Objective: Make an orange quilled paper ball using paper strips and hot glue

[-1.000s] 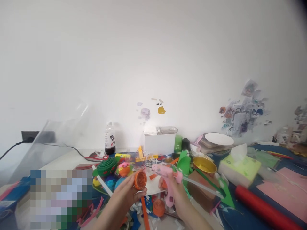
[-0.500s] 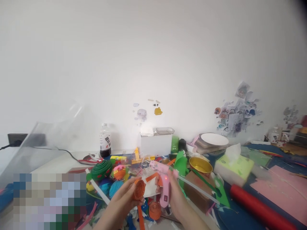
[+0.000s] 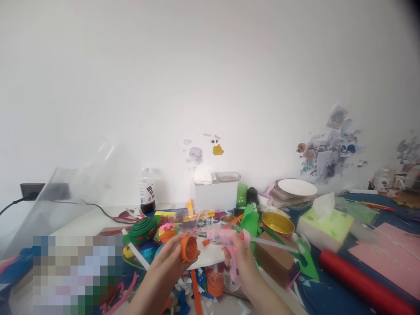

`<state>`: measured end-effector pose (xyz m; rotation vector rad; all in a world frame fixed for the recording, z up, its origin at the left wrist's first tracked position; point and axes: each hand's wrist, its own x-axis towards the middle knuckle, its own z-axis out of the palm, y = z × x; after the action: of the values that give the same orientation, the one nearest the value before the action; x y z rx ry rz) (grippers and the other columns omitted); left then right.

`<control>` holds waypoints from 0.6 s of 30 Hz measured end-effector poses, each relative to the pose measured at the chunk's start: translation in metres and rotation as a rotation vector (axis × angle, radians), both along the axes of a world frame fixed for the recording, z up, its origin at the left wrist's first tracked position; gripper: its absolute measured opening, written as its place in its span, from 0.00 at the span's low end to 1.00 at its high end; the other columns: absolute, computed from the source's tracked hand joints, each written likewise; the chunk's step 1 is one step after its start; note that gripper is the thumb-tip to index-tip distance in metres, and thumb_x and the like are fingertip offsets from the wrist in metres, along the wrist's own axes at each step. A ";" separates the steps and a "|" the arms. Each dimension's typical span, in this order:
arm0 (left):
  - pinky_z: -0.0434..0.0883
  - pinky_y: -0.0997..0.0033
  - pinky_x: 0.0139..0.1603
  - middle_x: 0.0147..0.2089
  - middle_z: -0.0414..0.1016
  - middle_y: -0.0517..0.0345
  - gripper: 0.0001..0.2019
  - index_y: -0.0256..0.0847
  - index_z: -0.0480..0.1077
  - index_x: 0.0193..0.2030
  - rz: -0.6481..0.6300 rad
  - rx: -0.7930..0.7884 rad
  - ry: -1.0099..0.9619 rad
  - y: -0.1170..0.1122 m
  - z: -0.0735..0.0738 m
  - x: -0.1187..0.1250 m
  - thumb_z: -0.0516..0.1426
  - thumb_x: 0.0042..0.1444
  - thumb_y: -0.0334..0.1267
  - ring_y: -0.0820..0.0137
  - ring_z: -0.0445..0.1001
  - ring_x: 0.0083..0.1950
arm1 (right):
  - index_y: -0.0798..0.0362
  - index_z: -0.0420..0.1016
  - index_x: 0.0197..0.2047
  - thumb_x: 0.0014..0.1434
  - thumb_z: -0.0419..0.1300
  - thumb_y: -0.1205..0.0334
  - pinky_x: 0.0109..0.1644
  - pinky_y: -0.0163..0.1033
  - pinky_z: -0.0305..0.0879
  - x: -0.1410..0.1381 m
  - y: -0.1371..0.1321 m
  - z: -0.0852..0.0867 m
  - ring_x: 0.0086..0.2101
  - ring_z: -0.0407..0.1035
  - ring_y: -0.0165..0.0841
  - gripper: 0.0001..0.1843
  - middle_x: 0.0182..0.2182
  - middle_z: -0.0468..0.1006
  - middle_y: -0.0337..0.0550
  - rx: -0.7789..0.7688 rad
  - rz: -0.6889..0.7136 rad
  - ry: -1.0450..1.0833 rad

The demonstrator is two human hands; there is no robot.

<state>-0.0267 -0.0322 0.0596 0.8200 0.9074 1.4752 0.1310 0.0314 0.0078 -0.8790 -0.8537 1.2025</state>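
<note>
My left hand (image 3: 169,258) is closed on a small orange cup-shaped piece of coiled corrugated paper (image 3: 189,249), its hollow side turned to the right and toward me. A pink hot glue gun (image 3: 226,237) is in my right hand (image 3: 245,264), fingers wrapped round its handle near the trigger. Its red light glows, and a clear glue stick (image 3: 274,243) juts from its back. The nozzle (image 3: 201,235) points left, just above and beside the orange piece; whether they touch I cannot tell. A second orange coiled piece (image 3: 215,284) lies on the table below my hands.
A green coiled dome (image 3: 143,229) and a pink-orange coiled ball (image 3: 166,232) lie at left. Behind them stands a bottle (image 3: 147,192). Rightward are a gold tin (image 3: 278,223), a tissue pack (image 3: 324,223) and a red roll (image 3: 361,282). Paper scraps cover the middle.
The glue gun has turned from upright to nearly level, its nozzle now facing the orange piece. My left hand has shifted slightly left. The view has moved a little.
</note>
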 end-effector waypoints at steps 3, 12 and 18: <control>0.68 0.58 0.52 0.41 0.78 0.55 0.19 0.43 0.72 0.39 0.007 0.007 -0.014 0.002 -0.003 -0.001 0.64 0.39 0.45 0.56 0.72 0.49 | 0.51 0.60 0.29 0.45 0.58 0.47 0.12 0.28 0.46 0.000 -0.003 0.005 0.11 0.53 0.23 0.18 0.11 0.64 0.29 -0.035 -0.031 0.028; 0.65 0.58 0.54 0.43 0.77 0.53 0.19 0.42 0.71 0.40 -0.031 0.021 0.000 0.001 0.001 -0.004 0.64 0.41 0.46 0.56 0.73 0.48 | 0.52 0.63 0.25 0.48 0.53 0.46 0.13 0.28 0.38 0.005 -0.024 0.024 0.11 0.52 0.24 0.16 0.11 0.67 0.34 -0.071 0.151 -0.068; 0.66 0.59 0.53 0.42 0.78 0.53 0.18 0.43 0.71 0.39 -0.034 0.020 0.013 -0.003 0.006 -0.001 0.65 0.40 0.45 0.56 0.73 0.50 | 0.52 0.63 0.23 0.45 0.57 0.44 0.13 0.28 0.43 0.006 -0.021 0.021 0.13 0.53 0.24 0.18 0.12 0.65 0.32 -0.082 0.066 0.045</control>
<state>-0.0280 -0.0352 0.0654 0.8568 0.8853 1.4532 0.1369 0.0102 0.0283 -0.8923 -0.8067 1.3176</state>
